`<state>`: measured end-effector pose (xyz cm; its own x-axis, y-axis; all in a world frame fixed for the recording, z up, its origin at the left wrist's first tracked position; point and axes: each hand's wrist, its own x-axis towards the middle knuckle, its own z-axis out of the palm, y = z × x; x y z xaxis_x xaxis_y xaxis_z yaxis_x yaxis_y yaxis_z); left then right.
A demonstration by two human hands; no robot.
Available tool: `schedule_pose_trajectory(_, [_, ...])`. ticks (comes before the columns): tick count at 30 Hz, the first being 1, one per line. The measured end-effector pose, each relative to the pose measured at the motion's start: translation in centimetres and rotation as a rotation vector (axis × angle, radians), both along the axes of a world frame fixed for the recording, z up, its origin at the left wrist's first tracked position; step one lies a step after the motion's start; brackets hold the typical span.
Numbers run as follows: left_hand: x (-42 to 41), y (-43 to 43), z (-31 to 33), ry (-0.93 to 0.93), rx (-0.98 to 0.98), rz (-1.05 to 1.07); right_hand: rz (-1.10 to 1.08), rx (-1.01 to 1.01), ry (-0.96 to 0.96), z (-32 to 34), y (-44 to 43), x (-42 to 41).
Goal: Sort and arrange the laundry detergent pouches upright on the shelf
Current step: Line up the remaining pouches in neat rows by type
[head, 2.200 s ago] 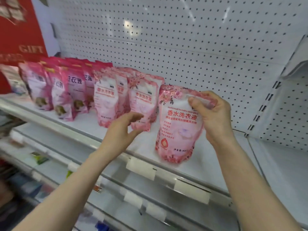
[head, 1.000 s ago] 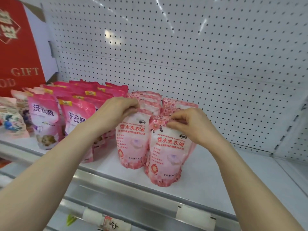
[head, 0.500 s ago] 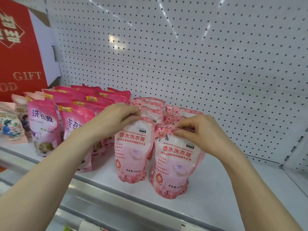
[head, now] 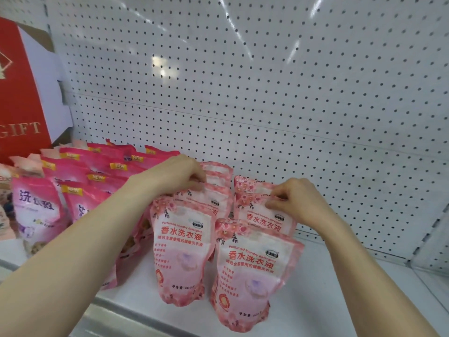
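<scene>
Pouches (head: pixel 182 251): glossy pale-pink plastic, rounded bottoms, upright in two rows on smooth white shelf (head: pixel 340 300).
Left hand (head: pixel 175 173): pinching rear left pouch (head: pixel 213 199) at its flat top seam.
Right hand (head: pixel 296 200): pinching rear right pouch (head: pixel 255 212) likewise.
Backing: white perforated panel (head: pixel 267 93).
Neighbours: shiny magenta pouches (head: pixel 80 171), left.

Two lines of pale pink detergent pouches run front to back on the white shelf (head: pixel 315 300), and the front left pouch (head: pixel 181 254) and front right pouch (head: pixel 250 276) stand upright side by side near the edge. The left hand (head: pixel 175 175) pinches the top of the second left pouch (head: pixel 209 198) right behind, and the right hand (head: pixel 297 200) pinches the top of the second right pouch (head: pixel 257 210). Off to the left a bunch of darker pink pouches (head: pixel 80 171) sit packed together with a red gift box (head: pixel 19 93) behind them, and there's white pegboard (head: pixel 267 93) across the back.
</scene>
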<state>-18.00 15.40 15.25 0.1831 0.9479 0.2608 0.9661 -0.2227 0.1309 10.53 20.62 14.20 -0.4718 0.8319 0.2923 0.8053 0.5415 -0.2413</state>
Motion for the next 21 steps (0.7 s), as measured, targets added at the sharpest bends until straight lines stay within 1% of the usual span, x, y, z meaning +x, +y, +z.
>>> schedule_pose_trajectory(3, [-0.4,0.5,-0.2,0.008,0.001,-0.010,0.017,-0.065,-0.024,0.2,-0.3,0.2])
schedule_pose_trajectory(5, [-0.4,0.5,-0.2,0.006,-0.010,-0.012,0.066,-0.120,0.097,0.7,-0.6,0.3])
schedule_pose_trajectory(7, [-0.4,0.4,-0.2,-0.010,-0.025,-0.009,0.062,-0.030,0.286,1.5,-0.1,0.3])
schedule_pose_trajectory(8, [-0.3,0.4,-0.2,-0.011,-0.025,-0.009,0.047,0.029,0.300,1.8,0.6,0.2])
schedule_pose_trajectory(9, [-0.3,0.3,-0.2,-0.011,-0.020,-0.007,0.024,0.039,0.241,2.2,1.2,0.0])
schedule_pose_trajectory(11, [-0.3,0.2,-0.5,-0.022,-0.004,0.005,-0.006,-0.070,0.102,2.1,3.0,-0.5])
schedule_pose_trajectory(12, [-0.2,0.1,-0.6,-0.036,0.001,0.011,-0.010,-0.124,0.083,1.8,3.7,-0.9])
schedule_pose_trajectory(13, [-0.2,0.0,-0.7,-0.047,0.002,0.013,-0.020,-0.133,0.082,1.5,4.2,-1.2])
schedule_pose_trajectory(16, [-0.2,-0.3,-0.7,-0.053,-0.005,0.006,-0.043,-0.071,0.129,0.8,5.2,-1.7])
schedule_pose_trajectory(19, [0.0,-0.5,-0.6,-0.046,-0.004,0.009,-0.044,-0.083,0.109,1.1,4.5,-1.3])
schedule_pose_trajectory(21, [0.0,-0.7,-0.7,-0.059,0.014,0.012,-0.002,-0.027,0.184,1.6,3.1,-0.6])
